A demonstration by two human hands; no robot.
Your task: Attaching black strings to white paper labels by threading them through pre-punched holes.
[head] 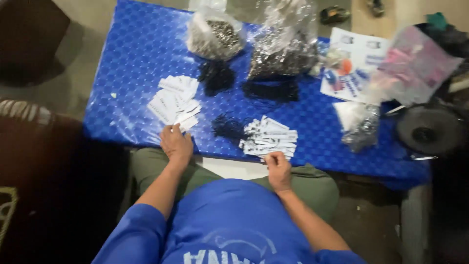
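So far two heaps of white paper tags lie sorted on the blue counter point(127, 73), one heap point(175, 101) under the left hand point(176, 144), another point(270, 138) by the right hand point(278, 168), with black string bundles point(229, 128) between them. Both hands rest palm-down at the near edge, each apparently pinching a tag, though blur hides the fingertips.

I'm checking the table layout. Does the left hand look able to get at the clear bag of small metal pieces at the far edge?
Probably yes, with a lean: the left hand rests by the white tags, and only blue tabletop lies before the bag.
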